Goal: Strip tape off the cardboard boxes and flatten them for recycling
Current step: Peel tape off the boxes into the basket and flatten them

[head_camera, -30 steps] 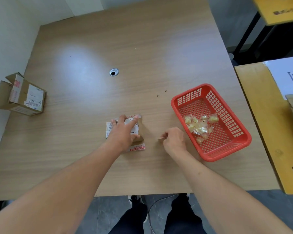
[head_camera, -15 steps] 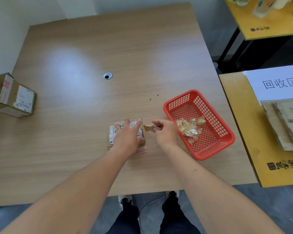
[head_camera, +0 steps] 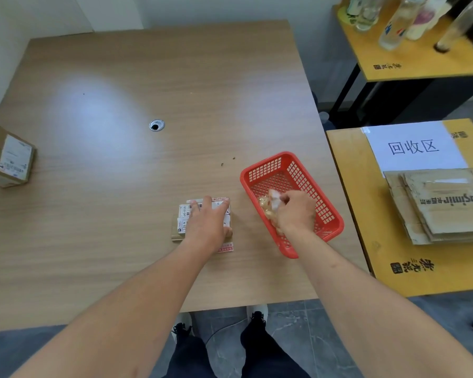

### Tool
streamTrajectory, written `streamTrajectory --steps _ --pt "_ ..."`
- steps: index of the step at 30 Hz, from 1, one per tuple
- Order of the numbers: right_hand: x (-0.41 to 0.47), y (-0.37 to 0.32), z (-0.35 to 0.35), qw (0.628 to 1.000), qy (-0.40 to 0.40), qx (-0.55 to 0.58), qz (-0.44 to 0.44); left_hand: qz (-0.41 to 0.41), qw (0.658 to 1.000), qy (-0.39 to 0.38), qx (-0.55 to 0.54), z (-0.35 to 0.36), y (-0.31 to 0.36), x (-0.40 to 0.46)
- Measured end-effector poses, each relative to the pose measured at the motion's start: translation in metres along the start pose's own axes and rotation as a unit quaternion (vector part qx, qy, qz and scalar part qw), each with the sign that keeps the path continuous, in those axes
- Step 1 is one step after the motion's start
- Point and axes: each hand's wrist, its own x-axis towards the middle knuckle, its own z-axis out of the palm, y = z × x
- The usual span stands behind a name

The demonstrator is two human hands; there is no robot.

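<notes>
I am pressing my flat left hand [head_camera: 206,223] on the small box [head_camera: 181,218], right hand [head_camera: 295,212] pinching tape wad [head_camera: 274,201] over red basket [head_camera: 265,167], second box [head_camera: 7,159] sitting far left.

Lighting bright and even, from overhead — two pale glare patches on the wooden table [head_camera: 153,77], the left one stronger. Shadows soft and short. Wide-angle distortion bends the table edges outward. Bottles [head_camera: 402,20] at top right are smeared; forearms near the lower corners soft.
</notes>
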Motion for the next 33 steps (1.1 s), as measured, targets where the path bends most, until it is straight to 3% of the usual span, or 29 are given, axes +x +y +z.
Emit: streamTrajectory --steps 4,12,18,26,30,33 --pt "-0.007 0.011 0.007 0.996 -0.037 -0.079 0.023 -0.006 1.0 0.01 -0.011 0.004 0.004 0.002" --pt "-0.008 -0.001 0.032 0.998 -0.057 0.023 0.014 -0.011 0.999 0.025 -0.018 0.007 0.003 0.006" --pt "-0.004 -0.018 0.044 0.998 -0.062 -0.007 -0.004 0.013 0.998 0.053 0.025 0.006 -0.012 0.009" --pt "-0.018 -0.036 0.031 0.983 0.02 -0.071 -0.169 0.014 0.997 0.04 -0.064 -0.011 -0.039 0.005" --pt "-0.029 -0.054 0.038 0.961 -0.051 -0.048 -0.267 -0.023 0.997 0.063 -0.035 -0.013 -0.052 -0.001" --pt "-0.036 -0.062 0.048 0.965 -0.111 -0.062 -0.229 -0.056 0.994 0.071 -0.056 -0.011 -0.066 -0.007"
